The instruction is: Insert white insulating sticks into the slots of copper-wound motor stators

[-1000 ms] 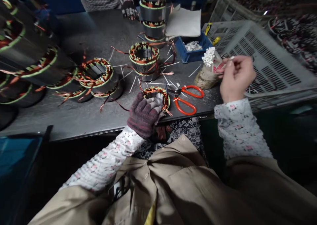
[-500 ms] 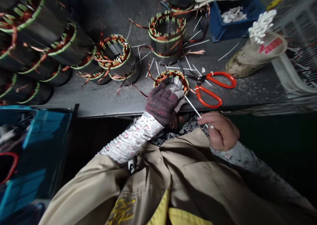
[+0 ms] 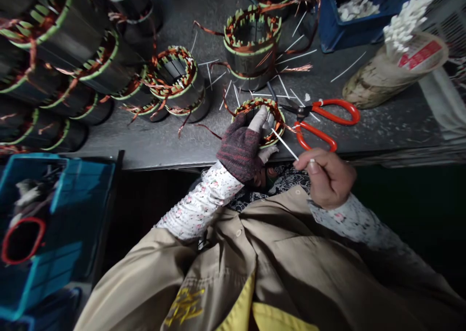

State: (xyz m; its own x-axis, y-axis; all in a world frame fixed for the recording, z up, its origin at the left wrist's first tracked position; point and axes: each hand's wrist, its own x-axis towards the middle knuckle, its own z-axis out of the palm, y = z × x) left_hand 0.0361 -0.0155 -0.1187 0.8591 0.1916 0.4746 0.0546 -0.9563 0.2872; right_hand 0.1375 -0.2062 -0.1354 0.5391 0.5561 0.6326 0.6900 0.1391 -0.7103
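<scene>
A motor stator [image 3: 282, 116] with copper windings and a pale green insulation edge stands near the bench's front edge. Over its left and front side lies my left hand [image 3: 242, 144], in a dark red striped glove with pale fingertips. One finger reaches into the bore and the thumb is outside the wall, so the hand grips the stator. My bare right hand [image 3: 329, 177] pinches a thin white stick [image 3: 286, 144] between thumb and forefinger. The stick's far end meets the stator's near right rim; whether it has entered a slot I cannot tell. Red-handled scissors [image 3: 320, 120] lie just right of the stator.
Other wound stators [image 3: 251, 54] stand behind, with more stacked at the left [image 3: 73, 35]. Loose white sticks are scattered on the bench. At the right are a tub of white sticks [image 3: 393, 74] and a blue bin [image 3: 349, 27]. A turquoise crate [image 3: 69, 214] sits lower left.
My left forefinger has stretched further into the stator's bore. My right hand, with the stick, has come slightly up towards the stator. The whole view has shifted a little.
</scene>
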